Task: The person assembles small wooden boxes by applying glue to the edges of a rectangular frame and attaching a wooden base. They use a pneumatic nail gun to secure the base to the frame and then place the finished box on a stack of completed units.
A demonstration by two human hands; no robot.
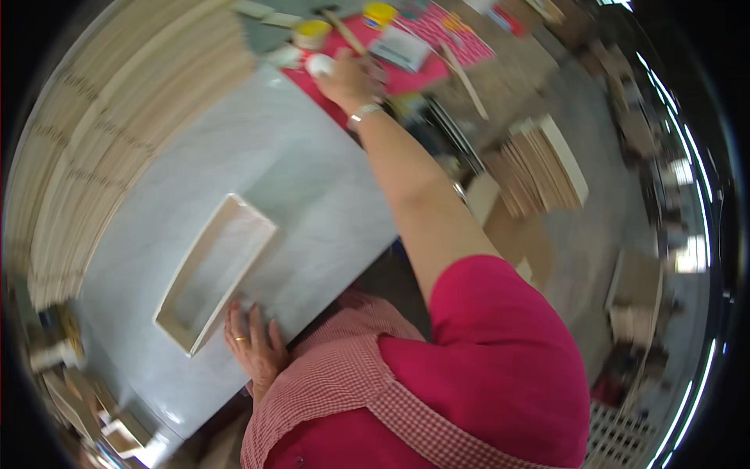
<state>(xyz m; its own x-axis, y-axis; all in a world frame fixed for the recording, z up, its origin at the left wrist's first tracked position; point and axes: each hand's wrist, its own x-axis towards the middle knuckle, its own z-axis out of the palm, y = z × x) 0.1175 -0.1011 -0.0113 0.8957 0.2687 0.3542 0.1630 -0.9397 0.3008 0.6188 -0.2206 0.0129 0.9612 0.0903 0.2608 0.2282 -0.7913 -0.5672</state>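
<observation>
A shallow rectangular wooden box frame [173,332] with pale walls lies on the grey tabletop [312,203]. Its inside looks much the same grey as the table, so I cannot tell whether it has a bottom. Beside its near right wall my left hand [254,344] rests, fingers spread, the fingertips at or close to the wall. My right arm stretches to the far end of the table. There my right hand [353,82] has its fingers curled against a small white rounded object [319,65], whose kind is blurred.
Tall stacks of wooden strips [101,148] line the table's left side. On a pink-red sheet [418,74] at the far end are a yellow tub [312,33], another yellow container [380,14] and a light box [400,48]. Wooden boards [539,168] stand at right.
</observation>
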